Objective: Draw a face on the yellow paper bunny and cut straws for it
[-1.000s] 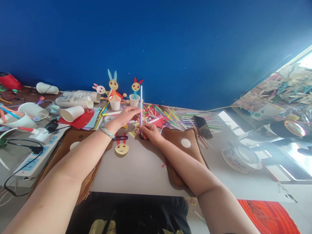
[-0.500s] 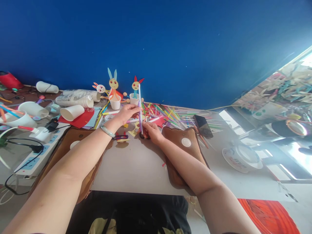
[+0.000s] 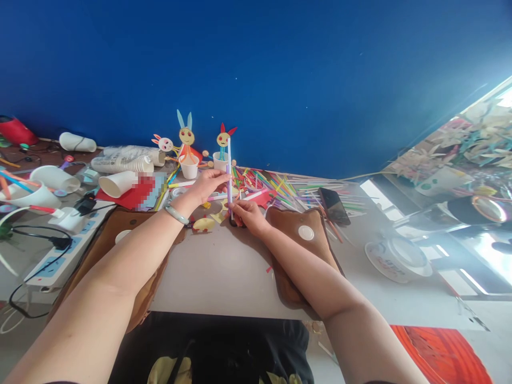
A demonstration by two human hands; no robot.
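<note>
Drinking straws, white above and purple lower down, stand upright in front of me, pinched in both hands. My left hand grips them higher up between thumb and fingertips. Lower on the same straws, my right hand has its fingers closed round the bottom part. A yellow cut-out with red bits lies on the table below my left wrist. Behind the straws stands a paper cup with a red-eared rabbit figure, and left of it a blue-eared rabbit figure in another cup.
Loose coloured straws lie along the wall, with a phone beside them. Brown cushions lie under both forearms. Paper cups, red paper and a power strip are at left; a white bowl is at right.
The straws, slightly apart at an angle before, now line up close together. My hands have barely moved; the yellow cut-out shows more fully beneath my left wrist.
</note>
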